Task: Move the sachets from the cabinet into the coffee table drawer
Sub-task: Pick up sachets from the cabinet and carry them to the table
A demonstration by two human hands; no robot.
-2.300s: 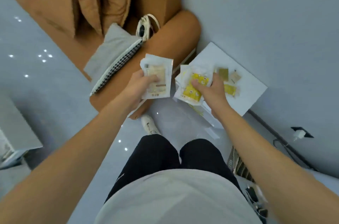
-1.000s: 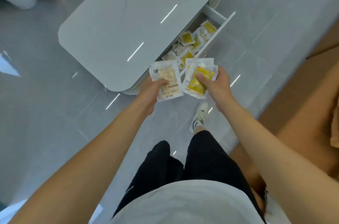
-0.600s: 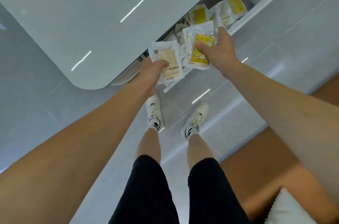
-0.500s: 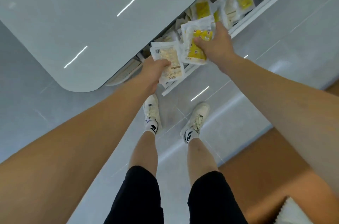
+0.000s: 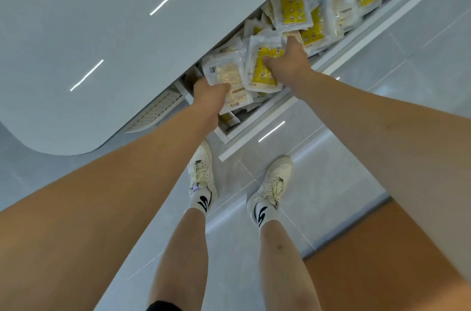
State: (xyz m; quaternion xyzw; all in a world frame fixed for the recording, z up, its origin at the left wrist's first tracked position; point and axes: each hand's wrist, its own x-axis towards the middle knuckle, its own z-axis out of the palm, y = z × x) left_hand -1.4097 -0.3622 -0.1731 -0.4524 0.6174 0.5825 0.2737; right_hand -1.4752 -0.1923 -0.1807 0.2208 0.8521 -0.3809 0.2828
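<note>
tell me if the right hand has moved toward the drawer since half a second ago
Yes. The right hand, gripping the yellow sachet, has gone further in past the drawer front and now sits over the sachets lying inside.

coffee table: cut by top and left edges | drawer: rear under tabletop, far end past right edge | left hand: fingers hidden behind pale sachet | sachet print: illegible

One head-worn camera looks steeply down from standing height, past both forearms to the floor. The open drawer under the table's edge fills the upper frame, fairly near.
</note>
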